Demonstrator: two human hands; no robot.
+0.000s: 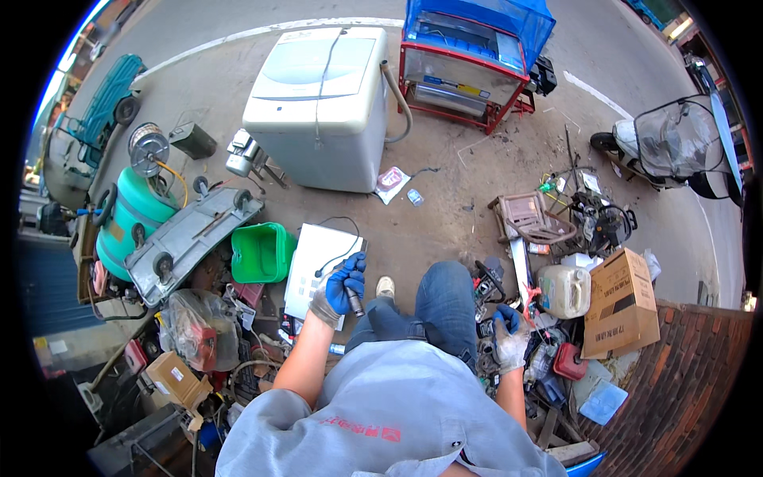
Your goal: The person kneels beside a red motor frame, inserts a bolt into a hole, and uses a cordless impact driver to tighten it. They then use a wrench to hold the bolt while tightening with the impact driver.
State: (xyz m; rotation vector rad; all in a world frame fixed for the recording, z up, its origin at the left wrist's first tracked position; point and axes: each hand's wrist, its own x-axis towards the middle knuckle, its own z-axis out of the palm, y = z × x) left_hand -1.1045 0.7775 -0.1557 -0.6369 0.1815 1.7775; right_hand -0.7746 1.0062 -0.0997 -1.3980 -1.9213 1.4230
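Your left hand (347, 282) gripped a dark tool (355, 304) near the white panel (304, 266). Cord (319, 273) lay just beside it; a snag could have tugged the tool loose. Your right hand (509, 342) was curled by the scrap heap (547, 362), where a sharp edge might have caught it. Your grip hid the tool's upper end. Whether the right held anything, I could not tell.

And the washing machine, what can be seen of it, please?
The washing machine is a boxy white appliance standing upright on the ground. Its top lid looks plastic and is shut. A thin cord lies across the lid and hangs down the front; a greyish hose curves along its right side.
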